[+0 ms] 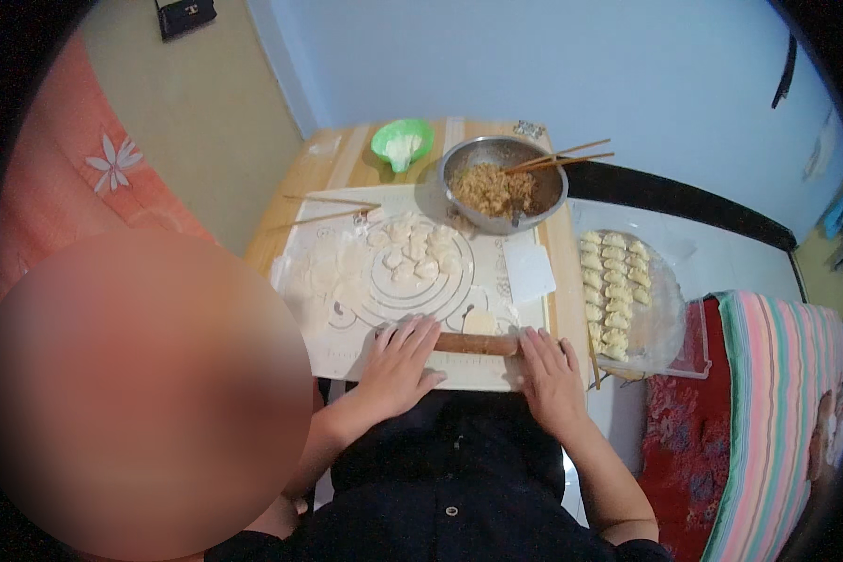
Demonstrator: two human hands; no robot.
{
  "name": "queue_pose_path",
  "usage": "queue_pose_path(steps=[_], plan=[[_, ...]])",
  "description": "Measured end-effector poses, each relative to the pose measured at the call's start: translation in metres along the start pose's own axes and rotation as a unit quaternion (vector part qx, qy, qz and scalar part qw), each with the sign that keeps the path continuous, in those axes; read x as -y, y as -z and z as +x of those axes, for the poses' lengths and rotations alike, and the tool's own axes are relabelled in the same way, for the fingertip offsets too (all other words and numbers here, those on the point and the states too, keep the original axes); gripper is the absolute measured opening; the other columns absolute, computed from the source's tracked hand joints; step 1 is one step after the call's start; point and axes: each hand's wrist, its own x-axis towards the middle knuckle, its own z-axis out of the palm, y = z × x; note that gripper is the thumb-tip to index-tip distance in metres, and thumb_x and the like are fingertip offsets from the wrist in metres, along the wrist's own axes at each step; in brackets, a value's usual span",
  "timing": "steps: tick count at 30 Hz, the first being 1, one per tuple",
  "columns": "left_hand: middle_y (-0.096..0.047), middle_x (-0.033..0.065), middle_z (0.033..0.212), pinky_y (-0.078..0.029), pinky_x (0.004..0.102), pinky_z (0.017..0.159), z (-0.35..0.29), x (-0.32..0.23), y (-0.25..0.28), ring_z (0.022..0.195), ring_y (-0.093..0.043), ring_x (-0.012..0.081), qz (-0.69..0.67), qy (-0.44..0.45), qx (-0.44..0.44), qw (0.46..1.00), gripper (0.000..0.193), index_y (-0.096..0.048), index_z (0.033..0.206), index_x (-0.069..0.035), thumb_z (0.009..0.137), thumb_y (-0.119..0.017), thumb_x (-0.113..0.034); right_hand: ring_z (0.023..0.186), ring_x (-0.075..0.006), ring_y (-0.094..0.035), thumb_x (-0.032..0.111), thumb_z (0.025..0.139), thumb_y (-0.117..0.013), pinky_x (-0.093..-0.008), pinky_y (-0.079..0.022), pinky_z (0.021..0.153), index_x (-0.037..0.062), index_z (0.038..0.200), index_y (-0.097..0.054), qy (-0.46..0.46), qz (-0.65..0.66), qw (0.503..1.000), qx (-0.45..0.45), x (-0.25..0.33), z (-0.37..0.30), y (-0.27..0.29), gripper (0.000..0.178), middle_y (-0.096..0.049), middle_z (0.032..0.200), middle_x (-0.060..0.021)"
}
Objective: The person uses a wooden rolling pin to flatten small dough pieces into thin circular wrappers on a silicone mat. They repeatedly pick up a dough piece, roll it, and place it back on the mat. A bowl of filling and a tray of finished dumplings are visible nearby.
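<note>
A brown wooden rolling pin (pixel 476 344) lies crosswise near the mat's front edge. My left hand (pixel 395 365) rests on its left end, fingers stretched out flat over it. At the other end is my right hand (pixel 550 375), its fingers spread and touching the pin. Just beyond the pin, a pale flattened dough piece (pixel 480 322) lies on the white printed pastry mat (pixel 332 318). Several small floured dough pieces (pixel 412 251) are gathered in the middle of the mat. The undersides of both hands are hidden.
Behind the mat stand a green bowl of white flour (pixel 403 140) and a steel bowl of filling (pixel 503 183) with chopsticks (pixel 571 159). More sticks (pixel 328 212) lie at left, a white sheet (pixel 530 270) at right. A clear tray (pixel 665 328) holds rows of dumplings (pixel 615 290). Another person is close at left.
</note>
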Motion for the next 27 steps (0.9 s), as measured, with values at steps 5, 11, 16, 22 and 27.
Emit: queue_pose_path(steps=[5,11,16,22,27], plan=[[-0.045,0.0187,0.142,-0.036,0.0426,0.108,0.063,-0.007,0.003,0.131,-0.042,0.0369,-0.199,-0.012,-0.020,0.980,0.062,-0.038,0.144,-0.006,0.090,-0.064,-0.022,0.110,-0.0315,-0.054,0.006,0.079,-0.062,-0.0443,-0.040,0.096,0.0041,0.123,-0.055,0.001,0.026,0.998,-0.054,-0.004,0.026,-0.008,0.044,-0.058,0.115,-0.0124],[-0.057,0.0151,0.116,-0.043,0.0420,0.097,0.115,-0.005,-0.017,0.112,-0.054,0.0331,-0.116,-0.014,0.018,0.993,0.034,-0.060,0.117,-0.007,0.084,-0.066,-0.013,0.103,-0.0307,-0.055,0.006,0.077,-0.060,-0.0431,-0.041,0.089,0.0049,0.113,-0.059,0.028,0.034,0.995,-0.089,0.004,0.009,0.001,0.036,-0.059,0.107,-0.0110],[-0.061,0.0130,0.105,-0.045,0.0411,0.090,0.127,-0.003,-0.016,0.104,-0.057,0.0325,-0.142,0.007,0.080,0.987,0.018,-0.062,0.098,-0.007,0.081,-0.067,-0.011,0.100,-0.0317,-0.056,0.006,0.078,-0.067,-0.0439,-0.041,0.088,0.0058,0.111,-0.058,0.019,0.053,0.994,-0.094,0.003,-0.013,0.014,0.034,-0.060,0.105,-0.0116],[-0.061,0.0099,0.094,-0.044,0.0405,0.088,0.129,-0.025,0.014,0.097,-0.057,0.0306,-0.177,-0.016,0.021,0.984,0.010,-0.061,0.092,-0.008,0.084,-0.063,-0.013,0.103,-0.0316,-0.055,0.008,0.079,-0.067,-0.0440,-0.040,0.089,0.0051,0.114,-0.058,-0.005,0.070,0.994,-0.078,0.001,-0.029,0.023,0.036,-0.059,0.108,-0.0116],[-0.059,0.0044,0.086,-0.043,0.0394,0.082,0.147,-0.039,0.003,0.093,-0.056,0.0260,-0.121,-0.238,-0.153,0.951,0.003,-0.057,0.088,-0.011,0.086,-0.056,-0.012,0.103,-0.0317,-0.055,0.007,0.078,-0.068,-0.0441,-0.040,0.089,0.0054,0.115,-0.058,-0.002,0.083,0.993,-0.086,0.002,-0.031,0.024,0.038,-0.059,0.108,-0.0119]])
